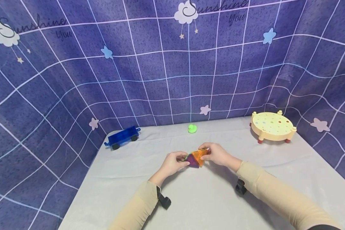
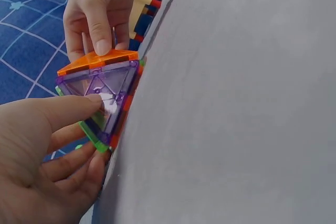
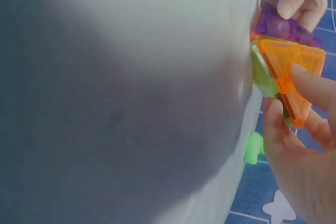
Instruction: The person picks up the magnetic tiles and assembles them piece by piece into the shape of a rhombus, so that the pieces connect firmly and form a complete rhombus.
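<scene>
Several see-through triangular magnetic tiles are joined into one small block over the table. Its purple tile (image 1: 192, 161) is on the left in the head view, edge to edge with an orange tile (image 1: 199, 156). Green tiles (image 3: 264, 74) show behind these two. My left hand (image 1: 172, 164) pinches the purple side, the thumb flat on its face and the fingers behind. From the other side, my right hand (image 1: 218, 155) grips the orange side between thumb and fingers. The fingertips behind the block are partly hidden.
A blue toy wagon (image 1: 123, 136) with black wheels stands at the back left of the table (image 1: 207, 204). At the back middle sits a green toy duck (image 1: 192, 128). A round yellow pegboard stand (image 1: 273, 124) is at the back right, before a blue curtain (image 1: 172, 64).
</scene>
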`<state>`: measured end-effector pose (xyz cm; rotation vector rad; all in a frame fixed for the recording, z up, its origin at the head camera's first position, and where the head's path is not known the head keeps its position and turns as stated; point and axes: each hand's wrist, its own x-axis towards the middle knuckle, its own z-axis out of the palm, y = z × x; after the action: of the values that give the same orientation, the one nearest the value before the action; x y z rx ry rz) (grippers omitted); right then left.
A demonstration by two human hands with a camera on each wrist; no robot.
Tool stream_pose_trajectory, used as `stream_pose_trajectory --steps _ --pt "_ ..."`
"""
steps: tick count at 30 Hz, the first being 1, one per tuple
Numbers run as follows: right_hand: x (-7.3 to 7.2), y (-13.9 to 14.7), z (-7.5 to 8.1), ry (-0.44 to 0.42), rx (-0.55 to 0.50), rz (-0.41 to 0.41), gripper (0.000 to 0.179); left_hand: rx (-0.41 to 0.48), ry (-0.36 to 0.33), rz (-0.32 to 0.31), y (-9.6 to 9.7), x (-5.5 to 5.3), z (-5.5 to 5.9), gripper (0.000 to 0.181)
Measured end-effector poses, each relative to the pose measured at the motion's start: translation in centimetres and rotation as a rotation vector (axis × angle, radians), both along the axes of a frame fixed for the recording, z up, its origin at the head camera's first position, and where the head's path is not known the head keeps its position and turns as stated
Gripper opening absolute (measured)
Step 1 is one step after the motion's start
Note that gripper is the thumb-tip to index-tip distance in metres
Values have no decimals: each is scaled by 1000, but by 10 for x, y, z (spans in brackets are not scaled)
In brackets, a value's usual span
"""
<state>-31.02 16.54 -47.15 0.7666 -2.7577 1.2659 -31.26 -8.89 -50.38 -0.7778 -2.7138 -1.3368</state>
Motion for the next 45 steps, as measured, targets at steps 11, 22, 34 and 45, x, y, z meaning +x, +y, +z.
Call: stream_pose_trajectory --steps 11,22,34,45 --pt "-6 7 3 -24 14 11 36 90 -63 -107 1 2 1 42" --pt "-6 9 1 -77 -53 24 36 80 -76 -109 -1 0 -1 41" --pt "-3 8 1 -7 6 18 36 31 -44 -108 -1 0 0 40" --pt "2 9 -3 135 58 91 37 -91 82 -129 2 5 4 43"
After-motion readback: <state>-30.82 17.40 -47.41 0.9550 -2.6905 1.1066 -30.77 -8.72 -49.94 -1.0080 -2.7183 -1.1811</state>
